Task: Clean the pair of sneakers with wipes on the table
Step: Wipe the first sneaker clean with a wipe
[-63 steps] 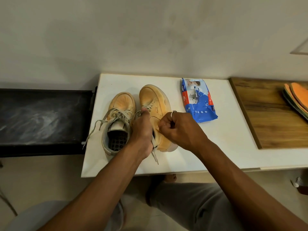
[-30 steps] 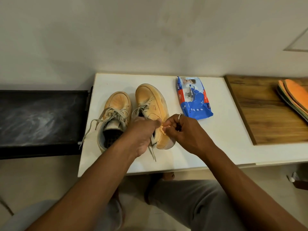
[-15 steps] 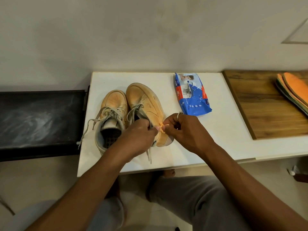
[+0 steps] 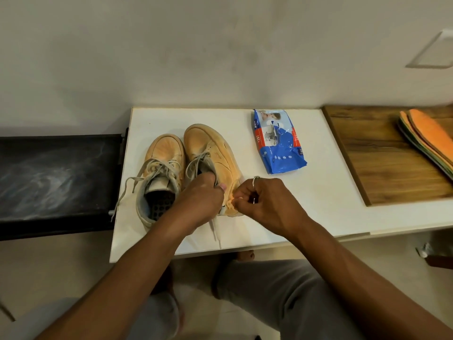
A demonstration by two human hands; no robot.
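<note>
While left hand (image 4: pixel 201 200) still grips the sneaker (image 4: pixel 210 153) collar, right hand (image 4: pixel 264 202) pinches yellowed wipe (image 4: pixel 231 204), now nearer heel.

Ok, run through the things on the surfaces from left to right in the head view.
From the left: black bench → free sneaker → gripped sneaker → wipes pack → wooden board → orange insoles.

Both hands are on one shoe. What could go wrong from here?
The tan high-top sneaker that the left hand grips and the right hand pinches sits near the white table's front edge; a tug might slide it off. Its loose grey lace trails toward that edge and could snag.
</note>
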